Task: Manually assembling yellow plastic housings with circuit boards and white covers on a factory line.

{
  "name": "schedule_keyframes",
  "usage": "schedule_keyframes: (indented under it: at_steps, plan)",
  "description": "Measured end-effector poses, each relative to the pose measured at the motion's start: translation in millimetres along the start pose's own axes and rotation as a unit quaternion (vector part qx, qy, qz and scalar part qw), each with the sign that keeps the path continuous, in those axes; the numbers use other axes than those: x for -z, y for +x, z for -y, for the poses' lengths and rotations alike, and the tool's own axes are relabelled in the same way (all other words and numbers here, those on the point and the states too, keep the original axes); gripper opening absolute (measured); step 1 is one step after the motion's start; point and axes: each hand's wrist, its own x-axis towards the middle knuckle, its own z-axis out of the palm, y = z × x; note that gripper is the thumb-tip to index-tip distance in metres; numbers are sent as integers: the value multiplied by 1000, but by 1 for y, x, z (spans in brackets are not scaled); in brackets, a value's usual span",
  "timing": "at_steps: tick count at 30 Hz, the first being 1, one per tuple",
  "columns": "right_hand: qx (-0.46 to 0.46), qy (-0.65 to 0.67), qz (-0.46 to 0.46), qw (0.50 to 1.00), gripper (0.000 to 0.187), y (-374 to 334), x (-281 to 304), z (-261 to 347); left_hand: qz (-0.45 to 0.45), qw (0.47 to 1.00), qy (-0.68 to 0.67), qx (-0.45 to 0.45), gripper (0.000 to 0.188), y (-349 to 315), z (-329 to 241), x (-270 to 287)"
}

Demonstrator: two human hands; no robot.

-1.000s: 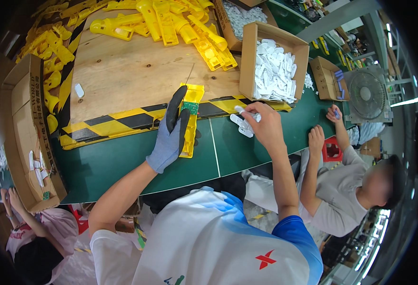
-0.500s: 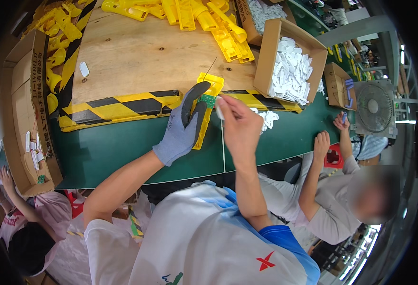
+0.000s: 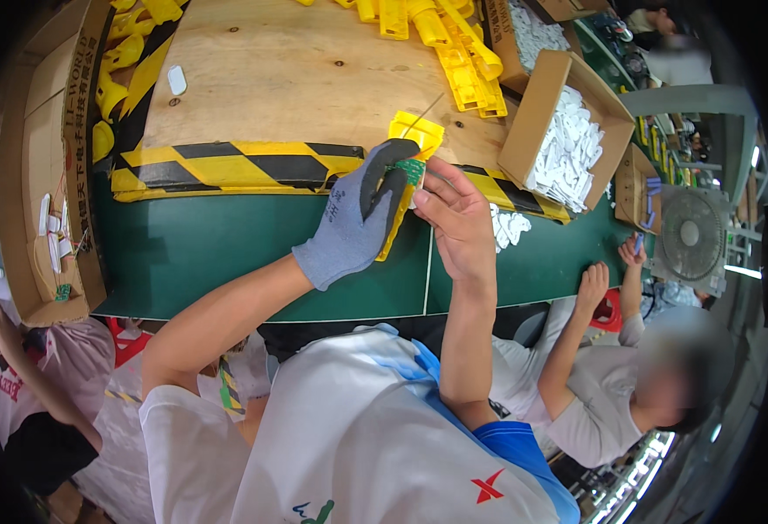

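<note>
Right hand [image 3: 463, 223] had reached the yellow casing [image 3: 428, 131]; left grip [image 3: 353, 214] clasped it inside the worktop's [image 3: 227, 253] near edge; right hold was unclear. Uneven pressure could dislodge the circuit board [image 3: 414, 169].

- Left-hand glove [image 3: 349, 218]: blue-grey knit, black-coated fingers, dark print on back.
- Right hand [image 3: 461, 223]: bare.
- Shirt [image 3: 349, 428]: short-sleeved, white, blue-shaded front, red cross-shaped mark [image 3: 488, 486].
- Left sleeve [image 3: 183, 445]: white.
- Right sleeve [image 3: 524, 450]: blue.
</note>
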Motion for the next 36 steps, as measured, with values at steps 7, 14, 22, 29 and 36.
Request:
schedule_keyframes:
  at_steps: [7,14,22,29,36]
  plan:
    - [12,-6,31,999,47,4,13,-14,5,1000,-2,15,34,-1,-3,3]
    - [53,24,-1,998,44,4,10,-24,16,999,20,25,35,0,-6,4]
    - [126,-31,-21,991,46,3,12,-28,21,999,29,-6,38,-3,5,4]
    - [135,-48,-23,989,43,0,17,-30,26,998,48,-31,39,-4,4,2]
    - [154,-47,-40,986,38,-7,18,-28,21,999,27,-10,39,-5,2,2]
